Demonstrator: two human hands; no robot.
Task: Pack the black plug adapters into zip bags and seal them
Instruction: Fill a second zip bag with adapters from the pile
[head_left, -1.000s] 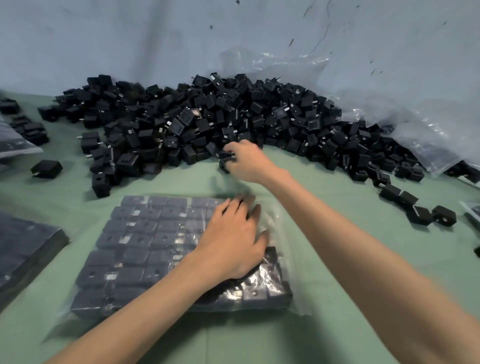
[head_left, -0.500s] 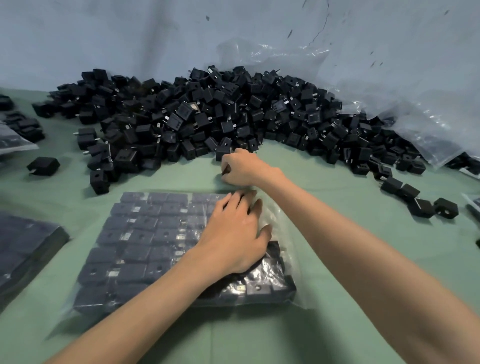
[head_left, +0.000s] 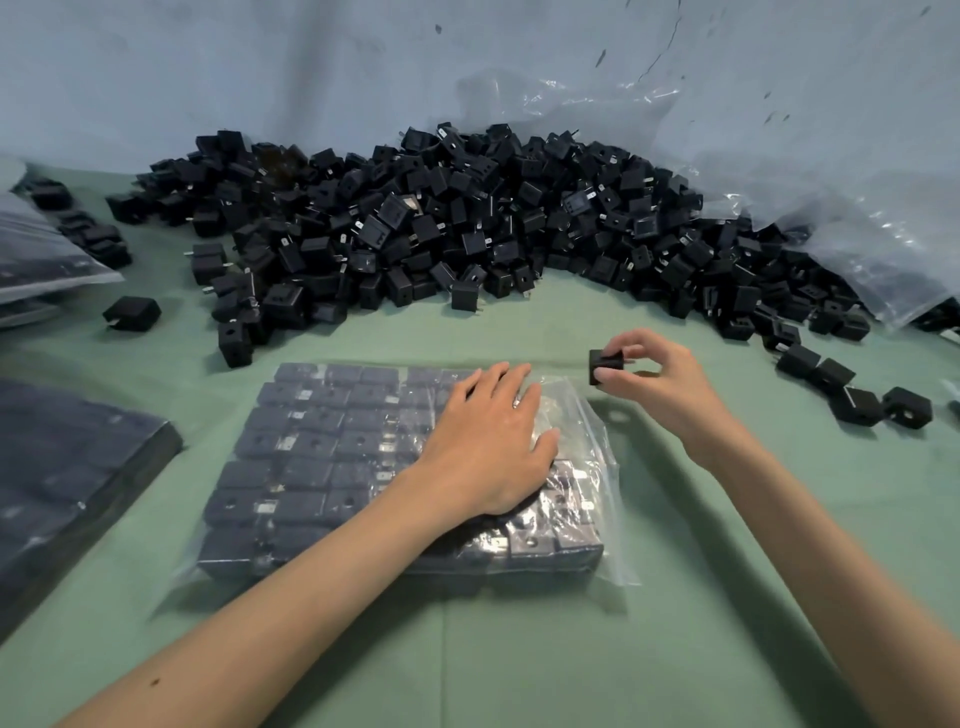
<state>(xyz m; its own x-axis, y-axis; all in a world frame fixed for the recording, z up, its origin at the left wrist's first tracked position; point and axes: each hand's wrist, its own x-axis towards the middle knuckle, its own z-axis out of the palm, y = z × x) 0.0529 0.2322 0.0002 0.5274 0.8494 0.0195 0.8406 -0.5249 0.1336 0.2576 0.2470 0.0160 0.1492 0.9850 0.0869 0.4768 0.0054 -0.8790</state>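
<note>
Right hand (head_left: 654, 384) withdrawn from adapter pile (head_left: 467, 223): my grip pinches one black plug adapter (head_left: 602, 361) just beside the zip bag (head_left: 322, 467). Left hand (head_left: 488, 441): flat, fingers straight, pressing the bag on the tabletop (head_left: 675, 597).

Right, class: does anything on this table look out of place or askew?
One adapter lies alone, left of the pile. The bag has an unfilled far right corner. Nothing looks damaged.
</note>
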